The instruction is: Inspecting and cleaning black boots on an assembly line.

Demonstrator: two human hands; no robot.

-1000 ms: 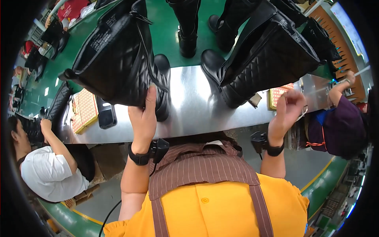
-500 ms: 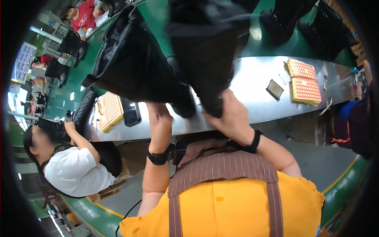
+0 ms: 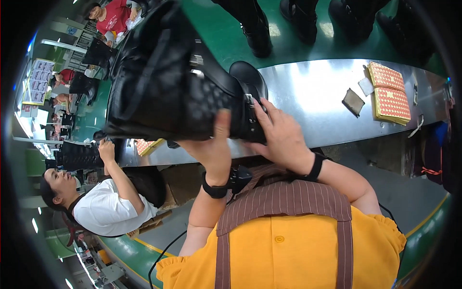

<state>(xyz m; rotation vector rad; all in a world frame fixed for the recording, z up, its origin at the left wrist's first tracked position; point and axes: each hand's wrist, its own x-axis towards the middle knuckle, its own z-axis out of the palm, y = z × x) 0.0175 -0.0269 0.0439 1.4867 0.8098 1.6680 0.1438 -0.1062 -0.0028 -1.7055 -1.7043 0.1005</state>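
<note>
A tall black boot with silver buckles lies tilted across my hands, its shaft toward the upper left and its foot end toward the right. My left hand grips the boot's near side, thumb up against the leather. My right hand is closed around the foot end beside a buckle strap, and its thumb is hidden below. Just behind the held boot, the rounded toe of a second black boot shows; the rest of it is covered.
On the metal table lie a stack of yellow-edged sticker sheets and a dark pad. Several black boots stand on the green surface beyond. At the left sits a co-worker in a white shirt, holding a dark boot.
The boot that was blurred and upright before me has swung left and tipped over, showing its buckles. Both hands have moved slightly right in the picture, and the view has shifted.
</note>
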